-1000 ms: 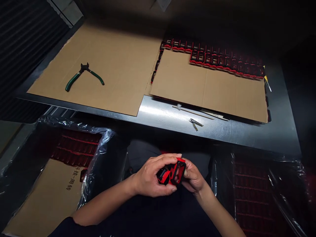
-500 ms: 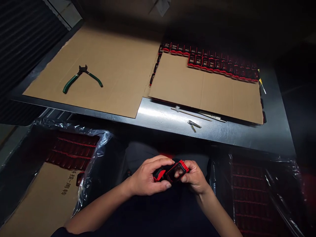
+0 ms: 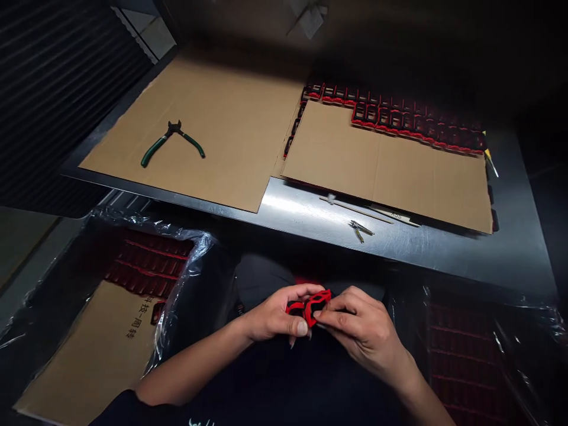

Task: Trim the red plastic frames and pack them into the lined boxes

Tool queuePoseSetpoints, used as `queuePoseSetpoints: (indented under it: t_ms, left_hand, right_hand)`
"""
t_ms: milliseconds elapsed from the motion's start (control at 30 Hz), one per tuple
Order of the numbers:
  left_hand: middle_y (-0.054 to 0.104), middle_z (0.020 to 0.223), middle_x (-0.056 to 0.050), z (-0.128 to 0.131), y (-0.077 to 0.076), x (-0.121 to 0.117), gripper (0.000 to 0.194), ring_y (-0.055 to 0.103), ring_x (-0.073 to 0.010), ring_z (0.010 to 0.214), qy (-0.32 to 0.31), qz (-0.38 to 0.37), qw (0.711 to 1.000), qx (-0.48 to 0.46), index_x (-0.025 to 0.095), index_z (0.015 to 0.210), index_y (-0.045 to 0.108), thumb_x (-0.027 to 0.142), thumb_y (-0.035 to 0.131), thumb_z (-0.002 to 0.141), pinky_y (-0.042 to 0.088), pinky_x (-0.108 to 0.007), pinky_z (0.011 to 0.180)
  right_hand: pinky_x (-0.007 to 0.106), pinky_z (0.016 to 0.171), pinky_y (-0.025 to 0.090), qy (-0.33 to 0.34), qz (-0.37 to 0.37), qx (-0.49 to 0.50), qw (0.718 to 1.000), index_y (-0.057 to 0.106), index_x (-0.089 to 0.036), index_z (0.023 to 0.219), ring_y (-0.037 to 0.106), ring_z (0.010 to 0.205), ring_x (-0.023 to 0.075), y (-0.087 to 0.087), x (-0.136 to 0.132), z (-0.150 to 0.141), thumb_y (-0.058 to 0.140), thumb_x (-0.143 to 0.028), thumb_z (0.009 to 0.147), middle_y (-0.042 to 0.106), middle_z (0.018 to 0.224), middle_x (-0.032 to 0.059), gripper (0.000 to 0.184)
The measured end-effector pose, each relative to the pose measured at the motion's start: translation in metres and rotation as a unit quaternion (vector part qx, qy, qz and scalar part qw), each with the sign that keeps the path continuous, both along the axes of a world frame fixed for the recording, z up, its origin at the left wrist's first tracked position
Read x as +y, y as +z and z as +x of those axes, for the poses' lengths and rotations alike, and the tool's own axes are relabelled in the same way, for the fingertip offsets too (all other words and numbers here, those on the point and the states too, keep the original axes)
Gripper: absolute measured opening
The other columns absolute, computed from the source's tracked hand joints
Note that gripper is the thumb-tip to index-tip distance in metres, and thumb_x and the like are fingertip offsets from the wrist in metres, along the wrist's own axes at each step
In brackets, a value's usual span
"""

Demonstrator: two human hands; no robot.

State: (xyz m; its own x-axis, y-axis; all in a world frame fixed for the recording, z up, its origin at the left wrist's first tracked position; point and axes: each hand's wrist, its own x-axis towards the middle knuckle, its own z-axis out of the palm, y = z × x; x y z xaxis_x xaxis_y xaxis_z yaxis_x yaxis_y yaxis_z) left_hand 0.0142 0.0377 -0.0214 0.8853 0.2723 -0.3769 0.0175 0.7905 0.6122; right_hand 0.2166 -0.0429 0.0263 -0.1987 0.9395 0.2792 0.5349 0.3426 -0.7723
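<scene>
In front of my body, my left hand [image 3: 284, 316] is closed around red and black plastic parts [image 3: 316, 305], apparently two side by side. Its thumb lies along the near side and its fingers curl over the far side. My right hand [image 3: 366, 325] pinches the right-hand part at its right edge with thumb and fingertips; those fingers cover some of it. Similar red and black frame-shaped parts [image 3: 399, 121] stand in rows at the back of the table, beside and under a cardboard sheet [image 3: 386, 165].
Green-handled cutting pliers [image 3: 173, 142] lie open on a large cardboard sheet [image 3: 222, 106]. Small pliers [image 3: 360, 229] and a thin stick [image 3: 357, 208] rest on the metal table [image 3: 306, 219]. Plastic-lined bins with parts stand left [image 3: 199, 248] and right [image 3: 532, 313].
My right hand has turned, now back up, pinching the part's edge. The parts have tilted together in my left hand. The whole view has shifted, so the table appears further right.
</scene>
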Motion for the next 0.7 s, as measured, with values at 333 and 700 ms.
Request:
queuePoseSetpoints:
  t_ms: [333, 700]
  left_hand:
    - [0.071, 0.105, -0.007, 0.002, -0.007, -0.002, 0.064, 0.063, -0.0103, 0.065, 0.109, -0.096, 0.979, -0.142, 0.023, 0.130, 0.062, 0.036, 0.088, 0.072, 0.045, -0.014, 0.044]
    - [0.068, 0.129, -0.016, 0.006, -0.011, -0.003, 0.069, 0.063, -0.0121, 0.066, 0.132, -0.132, 0.945, -0.269, 0.020, 0.136, 0.061, 0.051, 0.080, 0.078, 0.042, -0.015, 0.036]
  right_hand:
    - [0.029, 0.069, 0.057, -0.038, 0.017, 0.045, 0.998, 0.074, -0.024, 0.105, 0.068, 0.079, 0.0168, 0.000, 0.020, 0.015, 0.069, -0.027, 0.095, 0.075, 0.091, 0.0038, 0.013]
    - [0.045, 0.083, 0.054, -0.411, 0.026, -0.248, 0.877, 0.079, -0.020, 0.094, 0.065, 0.091, 0.0300, -0.065, 0.064, 0.073, 0.075, -0.047, 0.083, 0.072, 0.093, 0.0103, 0.030]
